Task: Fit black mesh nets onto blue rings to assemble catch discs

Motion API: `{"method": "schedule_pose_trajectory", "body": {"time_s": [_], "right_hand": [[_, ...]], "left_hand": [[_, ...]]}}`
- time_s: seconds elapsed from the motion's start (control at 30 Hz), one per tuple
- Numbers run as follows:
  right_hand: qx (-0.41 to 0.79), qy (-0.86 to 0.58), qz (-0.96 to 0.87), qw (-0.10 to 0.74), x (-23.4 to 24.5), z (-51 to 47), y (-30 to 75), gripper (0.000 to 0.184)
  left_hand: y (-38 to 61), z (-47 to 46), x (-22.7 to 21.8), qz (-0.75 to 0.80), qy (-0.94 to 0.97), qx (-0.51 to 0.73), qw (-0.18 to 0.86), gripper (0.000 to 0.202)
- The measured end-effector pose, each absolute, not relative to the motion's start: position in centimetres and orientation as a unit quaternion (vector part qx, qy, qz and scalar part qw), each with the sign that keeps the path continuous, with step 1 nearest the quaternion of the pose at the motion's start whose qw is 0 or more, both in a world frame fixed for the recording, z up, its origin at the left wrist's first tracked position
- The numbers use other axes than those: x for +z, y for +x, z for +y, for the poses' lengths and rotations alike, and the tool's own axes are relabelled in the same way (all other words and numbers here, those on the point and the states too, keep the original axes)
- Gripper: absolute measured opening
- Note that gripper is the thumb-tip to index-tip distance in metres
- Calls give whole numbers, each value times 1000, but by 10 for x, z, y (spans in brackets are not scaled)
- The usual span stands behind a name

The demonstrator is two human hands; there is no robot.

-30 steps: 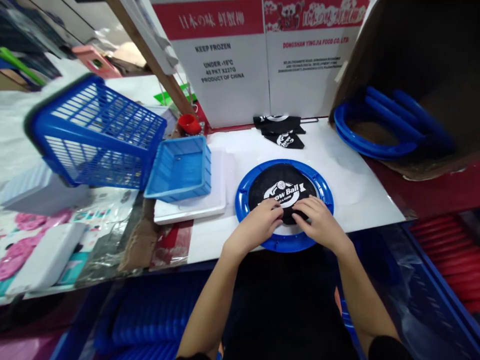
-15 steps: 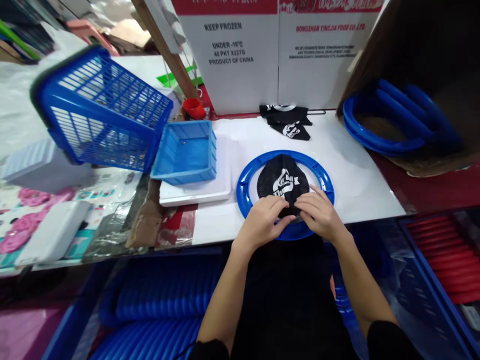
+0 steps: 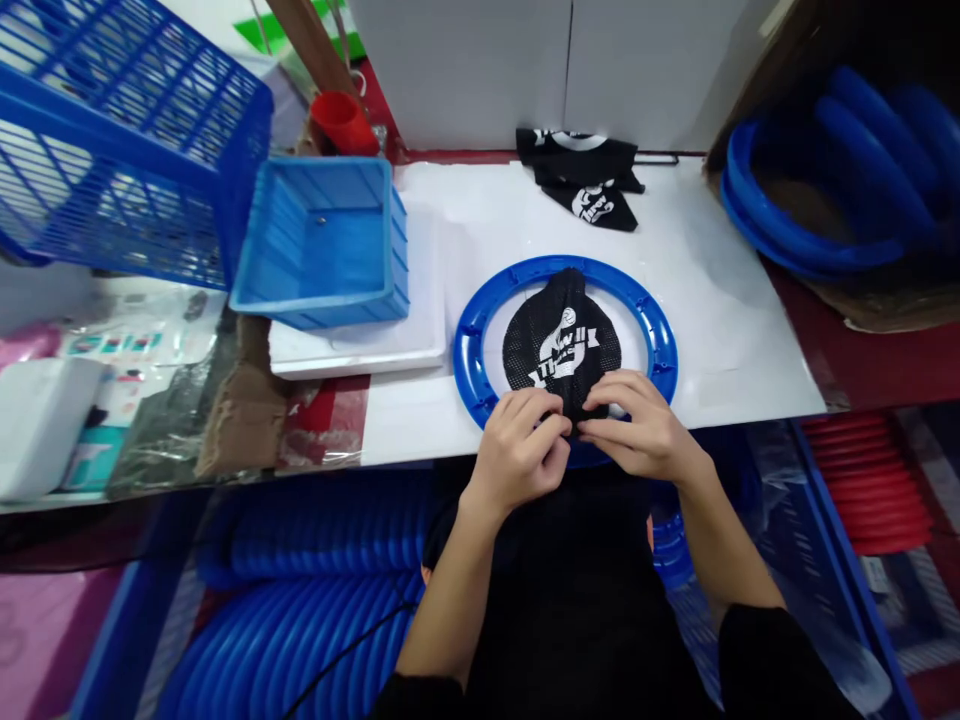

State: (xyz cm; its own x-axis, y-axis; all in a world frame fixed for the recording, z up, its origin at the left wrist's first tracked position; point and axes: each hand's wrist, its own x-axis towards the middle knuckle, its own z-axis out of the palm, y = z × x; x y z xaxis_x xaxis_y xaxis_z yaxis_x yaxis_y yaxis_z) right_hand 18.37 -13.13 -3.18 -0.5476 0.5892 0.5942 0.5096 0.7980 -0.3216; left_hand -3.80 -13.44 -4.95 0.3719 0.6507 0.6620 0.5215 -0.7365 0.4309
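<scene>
A blue plastic ring [image 3: 471, 352] lies on the white table top near its front edge. Inside it is a black mesh fabric piece [image 3: 525, 345] with white printed lettering, its top end reaching the ring's far side. My left hand [image 3: 525, 440] has curled fingers closed at the near end of the fabric. From the other side my right hand [image 3: 637, 425] pinches the same near edge, thumb and fingers close together. The fingertips of both hands nearly meet over the ring's near side and hide part of it.
More black printed fabric pieces [image 3: 589, 185] lie at the back by a white carton [image 3: 480, 70]. A light blue bin [image 3: 322, 255] sits left on a white foam lid [image 3: 360, 350], beside a blue basket [image 3: 142, 190]. Blue rings [image 3: 817, 255] fill a box at right; more blue rings [image 3: 300, 640] are stacked below.
The view has tipped down and closer. The fabric's far end now stretches up to the ring's far side, and my left fingers have curled in more tightly at the near edge.
</scene>
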Motion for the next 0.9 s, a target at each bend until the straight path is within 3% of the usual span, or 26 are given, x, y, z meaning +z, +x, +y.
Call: {"method": "schedule_pose_trajectory", "body": {"time_s": [0.27, 0.53, 0.7, 0.9], "right_hand": [[60, -297, -875, 378, -38, -134, 184, 14], [51, -293, -865, 404, -42, -140, 199, 28], [67, -280, -879, 380, -42, -144, 206, 26], [71, -252, -904, 338, -36, -143, 209, 19]], "left_hand": [[-37, -129, -40, 347, 868, 340, 105, 9], [-47, -125, -58, 233, 860, 442, 104, 21], [-54, -120, -60, 200, 881, 412, 122, 29], [-55, -119, -51, 199, 891, 385, 132, 18]]}}
